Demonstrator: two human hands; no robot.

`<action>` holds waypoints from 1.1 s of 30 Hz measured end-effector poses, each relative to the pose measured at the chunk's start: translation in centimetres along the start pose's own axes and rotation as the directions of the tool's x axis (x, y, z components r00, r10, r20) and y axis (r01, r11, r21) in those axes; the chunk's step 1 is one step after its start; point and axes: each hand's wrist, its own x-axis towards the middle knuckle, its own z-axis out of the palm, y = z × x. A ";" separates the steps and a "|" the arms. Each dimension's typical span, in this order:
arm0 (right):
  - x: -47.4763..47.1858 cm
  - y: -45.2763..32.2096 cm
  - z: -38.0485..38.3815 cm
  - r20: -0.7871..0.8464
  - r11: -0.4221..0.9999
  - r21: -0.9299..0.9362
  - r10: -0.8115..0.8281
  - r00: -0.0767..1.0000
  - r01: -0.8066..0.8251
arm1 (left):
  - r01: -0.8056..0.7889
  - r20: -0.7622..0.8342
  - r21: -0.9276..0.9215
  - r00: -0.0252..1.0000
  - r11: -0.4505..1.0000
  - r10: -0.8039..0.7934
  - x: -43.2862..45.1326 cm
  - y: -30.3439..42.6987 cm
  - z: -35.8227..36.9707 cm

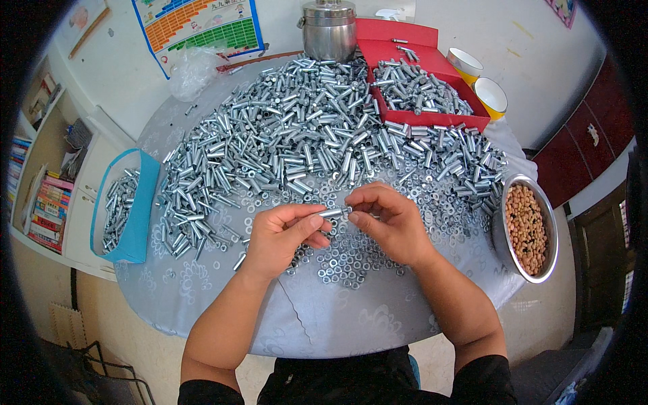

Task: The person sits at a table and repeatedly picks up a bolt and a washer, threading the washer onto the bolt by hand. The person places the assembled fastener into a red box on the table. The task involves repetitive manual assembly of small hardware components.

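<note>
Between thumb and fingers, my left hand (273,238) grips a metal sleeve anchor (331,212), held nearly level above the table. My right hand (392,223) pinches the small end piece of that anchor, which the fingertips partly hide. Under and between the hands lie many loose hex nuts (349,266). Flat washers (430,207) are scattered behind them and to the right. Beyond both hands spreads a large heap of metal sleeves and bolts (288,126).
A blue box (136,217) with metal anchors stands left. At the back are a red box (435,119) of anchors, a steel canister (329,33) and a plastic bag (195,73). Two yellow-and-white cups (491,98) stand back right; a metal bowl (553,253) of peanuts sits at the table's right edge.
</note>
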 end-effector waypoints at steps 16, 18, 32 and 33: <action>-0.2 -0.1 -0.1 0.072 0.966 0.081 0.238 0.969 -0.244 | 0.056 0.004 0.001 0.998 0.998 -0.056 0.0 0.1 -0.2; -0.3 0.6 0.0 0.029 0.996 0.017 0.087 0.996 -0.088 | 0.060 0.001 -0.007 0.998 0.998 -0.060 0.0 0.1 -0.1; -0.1 0.9 -0.3 -0.003 0.993 -0.109 0.053 0.999 -0.053 | 0.039 -0.075 -0.040 0.996 0.998 -0.042 0.2 -0.2 -0.4; -0.1 1.2 -0.3 0.003 0.984 -0.101 0.147 0.989 -0.146 | 0.038 -0.078 -0.041 0.996 0.998 -0.041 0.2 -0.3 -0.4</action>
